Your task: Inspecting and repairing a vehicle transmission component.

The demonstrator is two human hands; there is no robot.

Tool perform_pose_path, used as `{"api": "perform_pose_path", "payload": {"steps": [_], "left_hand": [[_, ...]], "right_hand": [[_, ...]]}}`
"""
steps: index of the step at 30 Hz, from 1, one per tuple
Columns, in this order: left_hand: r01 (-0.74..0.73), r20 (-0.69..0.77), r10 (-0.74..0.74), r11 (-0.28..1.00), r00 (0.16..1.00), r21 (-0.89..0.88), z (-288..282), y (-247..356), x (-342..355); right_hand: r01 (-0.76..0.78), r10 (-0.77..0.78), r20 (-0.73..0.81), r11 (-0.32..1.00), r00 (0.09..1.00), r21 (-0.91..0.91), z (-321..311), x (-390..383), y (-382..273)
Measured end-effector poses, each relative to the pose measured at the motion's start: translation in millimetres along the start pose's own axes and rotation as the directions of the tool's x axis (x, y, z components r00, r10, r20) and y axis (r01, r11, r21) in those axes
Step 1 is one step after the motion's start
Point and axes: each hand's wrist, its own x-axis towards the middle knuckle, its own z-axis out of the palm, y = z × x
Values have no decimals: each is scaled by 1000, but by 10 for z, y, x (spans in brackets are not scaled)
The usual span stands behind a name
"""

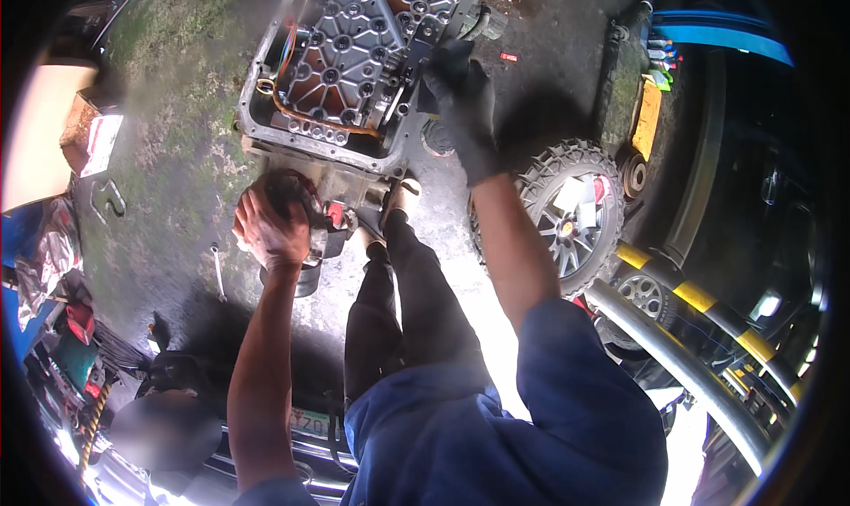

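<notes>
An open gearbox casing [394, 159] lies at the top centre, showing a grey metal valve body [341, 46] with bolts, coloured wires and a brown tube. My bare left hand [270, 224] is closed on a black fitting [288, 192] at the casing's lower end. My right hand [460, 99], in a black glove, has curled fingers at the casing's right side; what it grips there is hidden. My legs and shoes show below the casing.
A treaded wheel [567, 227] lies to the right, near a steel post [673, 373] and yellow-black rails [695, 295]. A wrench [218, 271] is on the stained floor [168, 178]. Cardboard [49, 125] and clutter line the left; a car bumper [243, 453] is at the bottom.
</notes>
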Motion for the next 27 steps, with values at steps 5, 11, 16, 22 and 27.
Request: {"api": "perform_pose_path", "payload": {"steps": [5, 11, 16, 22, 27], "left_hand": [[21, 0, -21, 1000, 1000, -9, -16, -4, 4], [21, 24, -21, 1000, 999, -8, -31, -27, -28], [-4, 22, 6, 997, 1000, -76, -31, 35, -13], [27, 42, -26, 1000, 999, -10, -11, -40, -25], [2, 2, -2, 999, 1000, -36, -34, 30, -14]], "right_hand": [[6, -9, 21, 991, 1000, 134, 147, -501, 103], [78, -49, -126, 969, 991, 236, 42, -107, 59], [-16, -3, -158, 993, 987, -120, -36, 525, 154], [-62, 92, -45, 893, 995, 446, 136, 231, 111], [62, -35, -165, 984, 986, 164, 38, 458, 292]]}}
